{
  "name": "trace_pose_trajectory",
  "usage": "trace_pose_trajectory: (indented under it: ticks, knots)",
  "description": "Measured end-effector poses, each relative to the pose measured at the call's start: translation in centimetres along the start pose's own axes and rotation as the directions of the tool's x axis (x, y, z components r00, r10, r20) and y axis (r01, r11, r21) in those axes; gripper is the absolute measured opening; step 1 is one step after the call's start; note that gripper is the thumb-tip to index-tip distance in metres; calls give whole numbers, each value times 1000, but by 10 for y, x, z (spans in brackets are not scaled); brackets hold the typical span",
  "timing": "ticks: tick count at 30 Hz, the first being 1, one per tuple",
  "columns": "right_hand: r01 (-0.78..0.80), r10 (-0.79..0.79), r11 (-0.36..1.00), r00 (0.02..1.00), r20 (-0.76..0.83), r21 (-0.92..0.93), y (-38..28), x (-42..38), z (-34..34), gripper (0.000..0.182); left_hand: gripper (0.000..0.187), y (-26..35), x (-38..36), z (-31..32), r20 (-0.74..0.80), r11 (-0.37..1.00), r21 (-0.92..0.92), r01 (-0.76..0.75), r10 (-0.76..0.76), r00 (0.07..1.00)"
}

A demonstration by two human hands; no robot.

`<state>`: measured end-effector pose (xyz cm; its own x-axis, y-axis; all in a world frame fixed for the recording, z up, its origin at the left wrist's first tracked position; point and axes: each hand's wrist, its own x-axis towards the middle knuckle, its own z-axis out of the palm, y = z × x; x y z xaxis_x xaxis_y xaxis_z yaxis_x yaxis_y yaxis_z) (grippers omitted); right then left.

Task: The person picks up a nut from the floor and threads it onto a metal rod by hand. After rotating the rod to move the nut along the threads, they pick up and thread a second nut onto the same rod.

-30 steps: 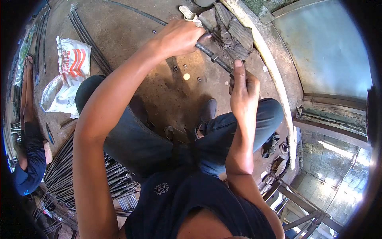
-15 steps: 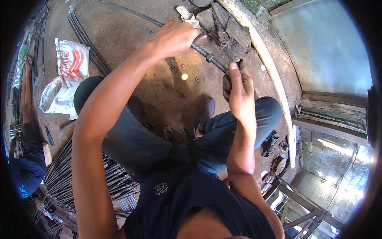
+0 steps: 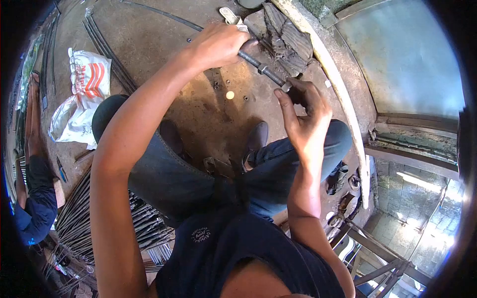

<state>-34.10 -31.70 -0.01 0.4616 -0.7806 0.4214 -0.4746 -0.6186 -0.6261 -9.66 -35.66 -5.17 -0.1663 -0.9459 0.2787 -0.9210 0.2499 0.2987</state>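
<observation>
My left hand (image 3: 218, 45) is closed around a long dark metal rod (image 3: 171, 18), whose threaded end (image 3: 249, 58) sticks out toward the right. A nut (image 3: 262, 68) sits partway along the thread. At the rod's tip is a second, shiny nut (image 3: 286, 86), pinched between the thumb and fingers of my right hand (image 3: 309, 110). Small loose nuts (image 3: 246, 98) lie on the floor below the rod.
A white sack with red stripes (image 3: 92, 79) lies at the left. Another person (image 3: 37, 198) is at the far left, near a pile of rods (image 3: 99, 218). Dark cloth (image 3: 293, 39) and a pale pole (image 3: 343, 94) lie at the right.
My right hand has turned and its fingers have opened out from a wrap round the rod's end to a pinch at the tip, where a nut now shows. My left hand has hardly moved.
</observation>
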Motion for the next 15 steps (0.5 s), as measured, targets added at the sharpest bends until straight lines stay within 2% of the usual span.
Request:
trace_pose_trajectory:
  ticks: [1, 2, 3, 5, 6, 7, 8, 9, 10, 11, 13, 14, 15]
  knots:
    - [-27, 28, 997, 1000, 6, -68, 0, -1, 0, 20, 36, -2, 0, 2, -16, 1000, -10, -5, 4, 1000]
    - [-125, 138, 986, 983, 121, -108, -3, 1, -6, 20, 36, -2, -1, 4, -16, 1000, -8, -5, 5, 1000]
    - [-124, 137, 987, 983, 119, -105, -9, 2, -5, 20, 35, -2, -2, 3, -34, 1000, 4, -20, 20, 999]
    - [-69, 71, 994, 997, -20, 86, -18, 4, 2, 20, 34, -3, -4, 1, -52, 999, 20, -32, 33, 998]
    - [28, -24, 998, 997, -76, 48, -10, 2, 6, 27, 33, -2, -4, 0, -24, 1000, -1, -8, 8, 1000]
    - [26, -22, 999, 997, -74, 48, -6, 1, 2, 27, 32, 0, -4, 0, 5, 1000, -24, 14, -14, 1000]
    - [-120, 122, 992, 989, 89, -26, -1, 0, -6, 28, 32, 0, -4, 1, 6, 1000, -27, 11, -11, 1000]
    - [-248, 271, 961, 933, 235, -121, 2, -1, -10, 30, 31, 0, -4, 2, -12, 1000, -30, 2, -3, 1000]
    - [-244, 238, 969, 963, 127, 36, 0, -1, -4, 26, 30, 0, -3, 2, -30, 999, -32, -6, 5, 1000]
    - [-242, 236, 970, 964, 125, 36, -3, 0, 1, 26, 30, -1, -2, 2, -33, 1000, -31, -7, 6, 999]
    - [64, -56, 996, 991, -120, 60, -6, 3, 8, 19, 30, -2, -4, 1, -20, 1000, 11, -11, 11, 1000]
    - [165, -165, 986, 984, -64, 2, 5, 2, 7, 21, 30, -2, -4, 1, -18, 1000, 10, -10, 10, 1000]
    - [163, -162, 987, 985, -64, 0, 7, 0, 7, 21, 29, 0, -4, -2, 10, 1000, -5, 11, -11, 1000]
